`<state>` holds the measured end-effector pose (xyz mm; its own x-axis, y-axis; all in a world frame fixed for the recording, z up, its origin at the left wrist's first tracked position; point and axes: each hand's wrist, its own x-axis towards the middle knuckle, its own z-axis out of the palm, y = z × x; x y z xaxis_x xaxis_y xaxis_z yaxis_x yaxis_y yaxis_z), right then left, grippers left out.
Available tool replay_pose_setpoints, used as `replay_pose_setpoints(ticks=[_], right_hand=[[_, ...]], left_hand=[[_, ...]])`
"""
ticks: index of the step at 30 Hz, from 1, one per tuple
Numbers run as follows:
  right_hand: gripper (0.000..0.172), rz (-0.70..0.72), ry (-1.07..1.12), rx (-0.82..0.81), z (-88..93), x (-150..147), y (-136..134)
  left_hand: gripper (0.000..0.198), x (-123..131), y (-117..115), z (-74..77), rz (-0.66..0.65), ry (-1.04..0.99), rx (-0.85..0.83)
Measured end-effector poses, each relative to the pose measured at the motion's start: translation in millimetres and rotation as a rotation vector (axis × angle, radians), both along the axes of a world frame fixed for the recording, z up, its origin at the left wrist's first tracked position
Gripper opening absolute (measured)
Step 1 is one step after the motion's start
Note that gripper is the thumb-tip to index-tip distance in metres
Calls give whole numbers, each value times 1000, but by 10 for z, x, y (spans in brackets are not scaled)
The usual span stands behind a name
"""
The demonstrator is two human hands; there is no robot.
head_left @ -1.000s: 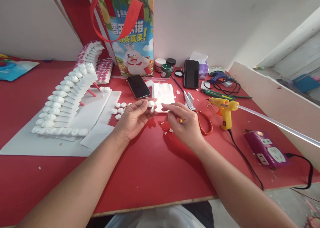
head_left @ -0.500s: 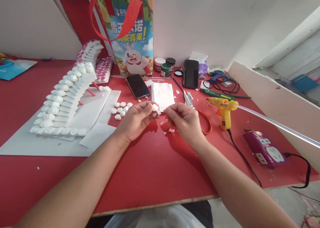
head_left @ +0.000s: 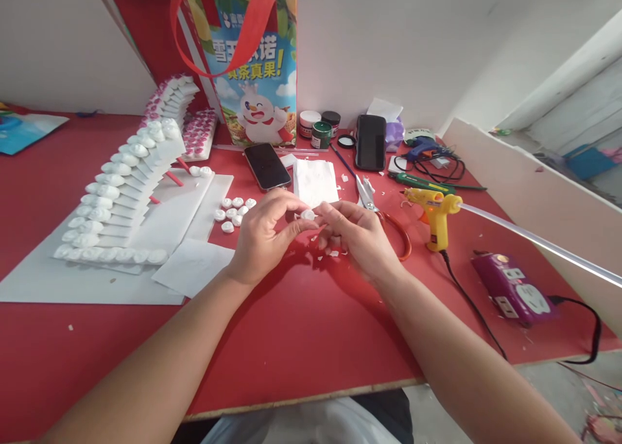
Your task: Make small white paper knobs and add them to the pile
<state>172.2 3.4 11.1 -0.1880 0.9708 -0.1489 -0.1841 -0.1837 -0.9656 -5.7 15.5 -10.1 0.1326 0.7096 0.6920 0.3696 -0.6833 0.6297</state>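
Between the fingertips of both hands is a small white rolled paper flower (head_left: 307, 215), partly covered by the fingers. My left hand (head_left: 265, 236) pinches it from the left with thumb and forefinger. From the other side the thumb and fingers of my right hand (head_left: 359, 236) close on its edge. Just beyond lies a stack of white paper squares (head_left: 315, 181). Several finished white paper rosettes (head_left: 232, 212) sit in a cluster to the left of my left hand. Scissors with orange handles (head_left: 398, 236) lie beside my right hand.
A white stepped paper model (head_left: 131, 191) edged with rosettes stands on a white board (head_left: 29, 282) at left. A yellow glue gun (head_left: 437, 217) and purple power box (head_left: 515, 288) are at right. A phone (head_left: 267, 166), paint jars (head_left: 321, 135) and gift bag (head_left: 257, 61) stand behind.
My left hand has turned over, knuckles now up, with its thumb under the paper flower. My right fingertips have moved left and now meet the flower, where they were apart from it.
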Motion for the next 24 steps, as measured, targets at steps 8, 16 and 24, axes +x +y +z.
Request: replay_pose_setpoints(ticks=[8,16,24], right_hand=[[28,20,131,-74,16,-18,18],[24,-81,12,109,-60,-14,63],[26,-84,-10,137,-138,-57,44]], left_hand=[[20,46,-4,-66,-40,-3,-28],[17,79,-36,-55,-34,-190,-314],[16,90,-49,-108,12,-105,-240]])
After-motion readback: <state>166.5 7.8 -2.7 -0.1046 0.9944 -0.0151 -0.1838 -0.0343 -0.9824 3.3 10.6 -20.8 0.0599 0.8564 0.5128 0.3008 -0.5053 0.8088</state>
